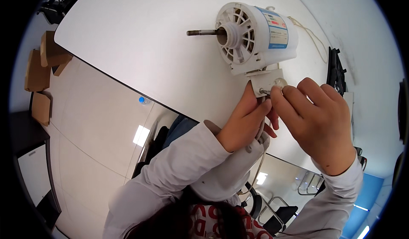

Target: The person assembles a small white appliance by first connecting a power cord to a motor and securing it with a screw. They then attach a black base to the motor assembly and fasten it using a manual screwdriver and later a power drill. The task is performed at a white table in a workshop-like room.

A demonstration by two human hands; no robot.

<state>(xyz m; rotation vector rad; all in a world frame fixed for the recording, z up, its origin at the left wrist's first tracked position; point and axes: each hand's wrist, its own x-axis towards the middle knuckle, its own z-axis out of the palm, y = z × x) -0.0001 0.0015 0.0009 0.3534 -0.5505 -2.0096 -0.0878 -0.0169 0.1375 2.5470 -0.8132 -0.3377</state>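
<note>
"So, where's the round white plastic motor (257, 39)?"
"Over the smooth white bench (149, 39), near its far edge."
"And the fingers?"
"The right hand (317, 117) is nearest and seems to pinch a small silver metal pin (265, 92). It lies sideways, its end pointing left at the flat white plate (267, 79). The left hand (243, 123) curls around a pale tube (261, 128) below."

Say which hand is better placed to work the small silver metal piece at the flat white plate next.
Right hand, I judge: its fingertips are on the metal piece, while the left hand lies against the plate.
</note>
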